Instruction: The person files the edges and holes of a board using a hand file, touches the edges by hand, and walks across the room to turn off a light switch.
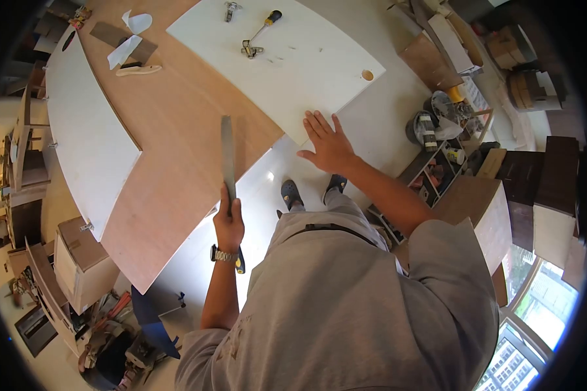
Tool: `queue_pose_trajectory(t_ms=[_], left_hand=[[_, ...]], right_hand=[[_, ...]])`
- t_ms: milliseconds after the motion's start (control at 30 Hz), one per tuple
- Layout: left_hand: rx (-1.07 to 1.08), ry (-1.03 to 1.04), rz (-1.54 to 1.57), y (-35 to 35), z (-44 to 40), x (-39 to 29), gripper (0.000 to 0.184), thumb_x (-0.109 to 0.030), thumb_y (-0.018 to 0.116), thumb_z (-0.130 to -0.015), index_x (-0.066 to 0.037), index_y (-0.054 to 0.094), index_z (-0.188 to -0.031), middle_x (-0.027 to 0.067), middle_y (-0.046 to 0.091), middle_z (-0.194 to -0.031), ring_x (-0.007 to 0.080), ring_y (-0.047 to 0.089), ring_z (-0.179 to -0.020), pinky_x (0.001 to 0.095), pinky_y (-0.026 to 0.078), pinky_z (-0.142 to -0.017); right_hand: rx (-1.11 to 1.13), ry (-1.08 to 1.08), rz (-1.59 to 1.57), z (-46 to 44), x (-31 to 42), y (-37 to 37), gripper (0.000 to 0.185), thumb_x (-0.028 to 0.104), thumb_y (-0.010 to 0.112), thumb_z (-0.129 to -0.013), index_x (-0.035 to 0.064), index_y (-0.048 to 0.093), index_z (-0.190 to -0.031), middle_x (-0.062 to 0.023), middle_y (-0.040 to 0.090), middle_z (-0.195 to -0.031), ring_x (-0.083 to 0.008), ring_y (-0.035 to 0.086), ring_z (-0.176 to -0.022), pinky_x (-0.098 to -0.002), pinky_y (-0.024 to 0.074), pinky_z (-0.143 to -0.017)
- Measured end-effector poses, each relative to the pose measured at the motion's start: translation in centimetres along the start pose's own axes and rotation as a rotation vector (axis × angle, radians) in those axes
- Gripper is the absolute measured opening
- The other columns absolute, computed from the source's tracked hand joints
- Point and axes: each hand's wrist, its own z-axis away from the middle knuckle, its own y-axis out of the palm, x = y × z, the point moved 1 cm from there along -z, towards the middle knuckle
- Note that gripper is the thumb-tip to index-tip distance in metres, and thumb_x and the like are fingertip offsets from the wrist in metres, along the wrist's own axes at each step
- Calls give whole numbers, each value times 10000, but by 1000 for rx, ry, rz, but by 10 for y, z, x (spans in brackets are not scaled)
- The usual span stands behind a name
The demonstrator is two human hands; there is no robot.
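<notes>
My left hand [228,225], with a watch on its wrist, is closed around a flat file [227,150]. The file's long grey blade points away from me over the brown board, and the end of a black and yellow handle [240,262] shows below the hand. My right hand [329,143] is open, its fingers spread over the near corner of a white panel [306,72]. On that panel lie a screwdriver [267,24], a metal hinge [250,49] beside its tip, and another hinge [231,10]. A round hole [367,75] is near the panel's right corner.
Under the panel is a large brown board [176,150]. A second white panel [85,130] with hinges lies along its left side, near a wooden-handled brush [139,70] and paper scraps [125,51]. Buckets [421,127] and a tool rack [437,176] stand right; a cardboard box [88,260] stands left.
</notes>
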Motion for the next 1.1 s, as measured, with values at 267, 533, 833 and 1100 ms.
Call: queue_pose_trajectory(t_ms=[267, 533, 833, 1100], left_hand=[[185, 119, 21, 26, 3, -3, 530, -222, 566, -1011, -133, 413, -1511, 148, 658, -685, 206, 636, -589, 310, 498, -605], [323, 304, -168, 78, -43, -25, 543, -301, 553, -1003, -236, 396, -1518, 179, 662, -689, 371, 663, -629, 443, 516, -596], [291, 293, -148, 95, -55, -33, 557, -290, 564, -991, -212, 396, -1517, 200, 653, -690, 402, 650, -638, 470, 506, -576], [312, 368, -210, 129, -73, -56, 557, -316, 549, -998, -254, 378, -1525, 204, 666, -718, 415, 663, -676, 490, 517, -616]], right_hand=[[169, -29, 117, 11, 5, -23, 713, 599, 349, -1008, 140, 314, -1553, -45, 173, -1657, -258, 113, -1534, -617, 118, -1195], [143, 409, -64, -39, -105, -37, 671, 538, 288, -1043, 97, 286, -1550, -52, 172, -1657, -279, 167, -1523, -564, 167, -1210], [250, 341, 34, -47, -106, -55, 435, 277, 285, -1062, 250, 387, -1485, -86, 237, -1622, -363, 274, -1474, -641, 304, -1140], [256, 323, 55, -47, -108, -54, 427, 263, 285, -1058, 268, 396, -1471, -81, 252, -1611, -360, 292, -1464, -661, 312, -1131]])
